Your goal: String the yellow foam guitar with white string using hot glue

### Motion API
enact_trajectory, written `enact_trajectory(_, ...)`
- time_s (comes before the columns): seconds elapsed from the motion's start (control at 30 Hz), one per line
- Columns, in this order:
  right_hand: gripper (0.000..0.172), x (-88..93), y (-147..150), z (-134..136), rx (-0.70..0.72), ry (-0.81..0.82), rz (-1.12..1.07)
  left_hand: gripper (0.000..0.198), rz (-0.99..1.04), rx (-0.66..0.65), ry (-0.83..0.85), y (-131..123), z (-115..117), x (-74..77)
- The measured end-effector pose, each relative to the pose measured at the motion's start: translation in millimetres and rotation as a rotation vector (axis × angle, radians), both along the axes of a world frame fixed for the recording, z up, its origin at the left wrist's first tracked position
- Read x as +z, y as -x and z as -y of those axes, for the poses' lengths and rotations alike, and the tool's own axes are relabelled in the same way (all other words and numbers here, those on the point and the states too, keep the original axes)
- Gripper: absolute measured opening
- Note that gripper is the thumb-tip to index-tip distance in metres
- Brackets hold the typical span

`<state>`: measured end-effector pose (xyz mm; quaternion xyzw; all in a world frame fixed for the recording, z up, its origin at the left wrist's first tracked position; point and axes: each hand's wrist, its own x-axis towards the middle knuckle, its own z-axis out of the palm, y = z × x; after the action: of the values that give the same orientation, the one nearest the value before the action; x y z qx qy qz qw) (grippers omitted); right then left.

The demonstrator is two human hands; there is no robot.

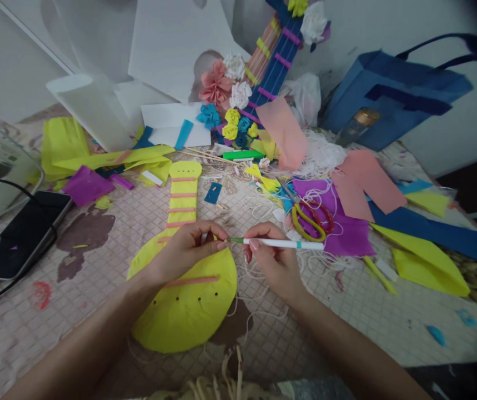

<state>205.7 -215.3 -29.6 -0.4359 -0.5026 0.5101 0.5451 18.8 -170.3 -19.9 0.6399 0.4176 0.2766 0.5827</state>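
Note:
My right hand (pixel 274 261) pinches a slim white pen-like stick (pixel 282 243) with a green band and a green pointed end. That end points left, towards the fingertips of my left hand (pixel 194 244), which are pinched together over the yellow guitar shape (pixel 188 316). A small whitish bit shows between the left fingers; what it is I cannot make out. Beneath my hands the guitar cutout lies flat, its neck pointing away from me. Pink strips cross its neck and body, and several dark holes run along the lower body. White string (pixel 255 272) lies loosely to its right.
Scissors (pixel 309 219) with yellow and red handles lie on purple paper (pixel 352 233). A green marker (pixel 244 155) is farther back. At the left is a phone (pixel 25 236) with cables. A decorated blue guitar (pixel 277 66) and a blue bag (pixel 388 100) stand behind.

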Motion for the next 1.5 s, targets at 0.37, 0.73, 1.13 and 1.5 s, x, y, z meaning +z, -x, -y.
enact_trajectory(0.37, 0.004, -3.5, -3, -4, -0.043, -0.01, -0.023, 0.013, -0.267, 0.114, -0.307, 7, -13, -9.3)
enact_trajectory(0.73, 0.006, -1.7, -6, -8, -0.066, -0.007, -0.085, 0.015, -0.859, 0.064, -0.659, -1, -62, -27.6)
enact_trajectory(1.13, 0.007, -1.2, -7, -9, -0.078, -0.001, -0.058, 0.013, -0.919, -0.051, -0.722, -28, -81, -19.0)
enact_trajectory(1.5, 0.007, -0.7, -7, -9, -0.074, -0.01, -0.059, 0.015, -0.886, -0.111, -0.775, -24, -82, -22.5)
